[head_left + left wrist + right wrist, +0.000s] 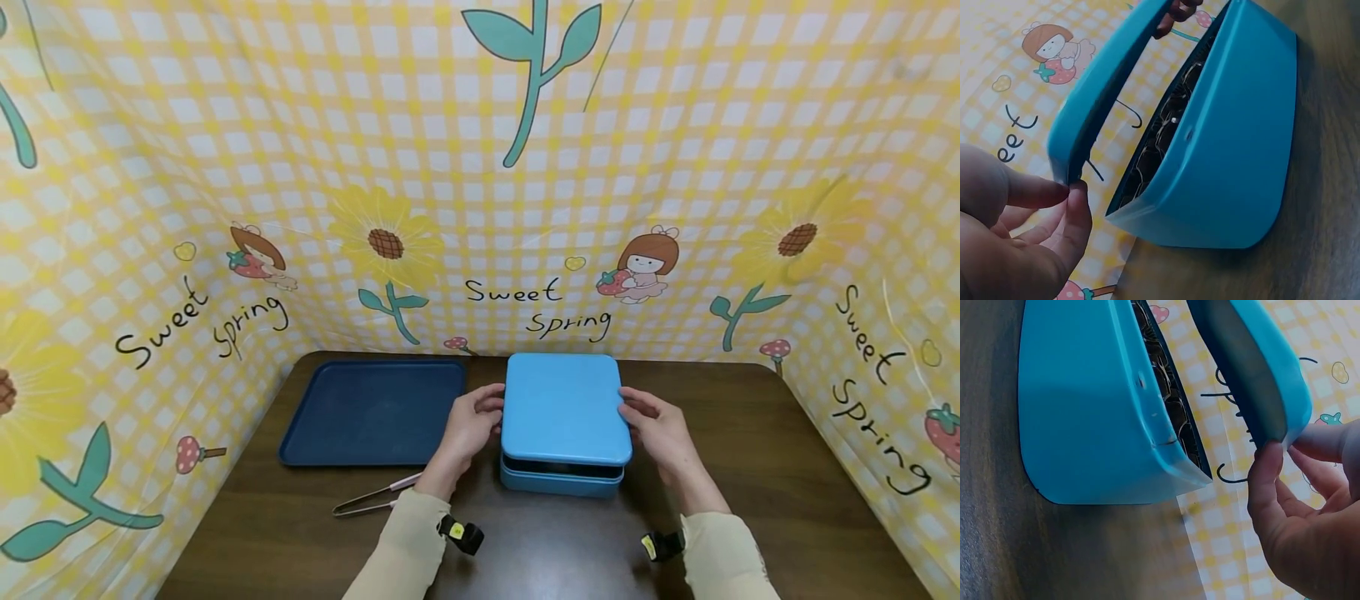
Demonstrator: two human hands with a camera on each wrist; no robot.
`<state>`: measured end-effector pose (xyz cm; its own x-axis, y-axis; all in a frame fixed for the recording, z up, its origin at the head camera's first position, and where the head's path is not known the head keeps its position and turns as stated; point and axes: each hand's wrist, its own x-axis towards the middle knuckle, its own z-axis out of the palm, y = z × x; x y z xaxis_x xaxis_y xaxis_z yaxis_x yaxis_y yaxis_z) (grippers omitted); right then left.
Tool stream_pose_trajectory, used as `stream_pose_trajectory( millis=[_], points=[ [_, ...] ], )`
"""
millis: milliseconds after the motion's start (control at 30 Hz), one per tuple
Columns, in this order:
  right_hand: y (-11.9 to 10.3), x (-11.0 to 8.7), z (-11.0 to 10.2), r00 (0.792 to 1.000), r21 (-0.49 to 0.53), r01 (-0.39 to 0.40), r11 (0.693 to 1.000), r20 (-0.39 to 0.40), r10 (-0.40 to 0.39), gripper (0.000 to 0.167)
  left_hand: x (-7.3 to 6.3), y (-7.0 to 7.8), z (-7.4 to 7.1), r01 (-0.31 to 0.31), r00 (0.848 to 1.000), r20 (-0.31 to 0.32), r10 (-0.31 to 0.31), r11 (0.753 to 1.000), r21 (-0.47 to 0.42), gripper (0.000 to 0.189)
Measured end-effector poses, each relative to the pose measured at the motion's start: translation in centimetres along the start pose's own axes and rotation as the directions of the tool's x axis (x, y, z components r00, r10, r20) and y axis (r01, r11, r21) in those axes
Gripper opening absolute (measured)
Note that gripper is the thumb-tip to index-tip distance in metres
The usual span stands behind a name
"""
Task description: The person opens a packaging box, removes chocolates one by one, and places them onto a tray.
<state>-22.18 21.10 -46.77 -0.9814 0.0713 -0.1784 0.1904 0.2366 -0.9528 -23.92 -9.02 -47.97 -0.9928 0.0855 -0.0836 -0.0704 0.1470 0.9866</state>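
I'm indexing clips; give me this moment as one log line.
left hand: pinches lid | right hand: pinches lid | lid: raised above box | tray: left of box

You work in a small cloth-walled booth, apparently a recording corner; what kind of room surrounds it is hidden. Checked yellow-and-white cloth [450, 200] hangs behind the far edge of your dark wood-grain surface [750, 467] and along its left and right edges, its print showing sunflowers, cartoon girls with strawberries and the words "Sweet Spring". The camera [471, 537] strapped to each of your wrists points to filming. A navy tray [375, 408] near the far left corner, tongs [401, 483] towards the left edge and a light-blue box [561, 482] towards the middle of the far edge add a kitchen note.
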Motion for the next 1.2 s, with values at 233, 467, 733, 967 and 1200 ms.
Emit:
stream_pose_trajectory(
  millis=[233,467,733,967,1200],
  points=[
    [0.03,0.05,-0.15,1.000,0.007,0.010,1.000,0.010,-0.010,0.042,0.09,-0.15,-0.22,-0.080,0.997,-0.008,0.081,0.992,0.097,0.044],
    [0.17,0.01,0.03,0.999,0.024,0.028,0.999,-0.045,-0.027,0.036,-0.27,-0.13,-0.31,-0.133,0.990,-0.013,0.138,0.974,0.184,0.044],
    [0.22,-0.23,0.23,0.989,0.005,0.095,0.995,-0.118,-0.093,0.036,-0.26,0.02,-0.36,-0.168,0.985,-0.013,0.172,0.972,0.165,0.041],
    [0.42,-0.17,0.28,0.981,-0.016,0.147,0.989,-0.124,-0.147,0.037,-0.04,0.23,-0.36,-0.187,0.980,-0.031,0.194,0.968,0.167,0.039],
    [0.48,-0.04,0.37,0.973,-0.029,0.190,0.981,-0.130,-0.192,0.037,0.05,0.42,-0.30,-0.209,0.973,-0.058,0.223,0.961,0.181,0.036]
  ],
)
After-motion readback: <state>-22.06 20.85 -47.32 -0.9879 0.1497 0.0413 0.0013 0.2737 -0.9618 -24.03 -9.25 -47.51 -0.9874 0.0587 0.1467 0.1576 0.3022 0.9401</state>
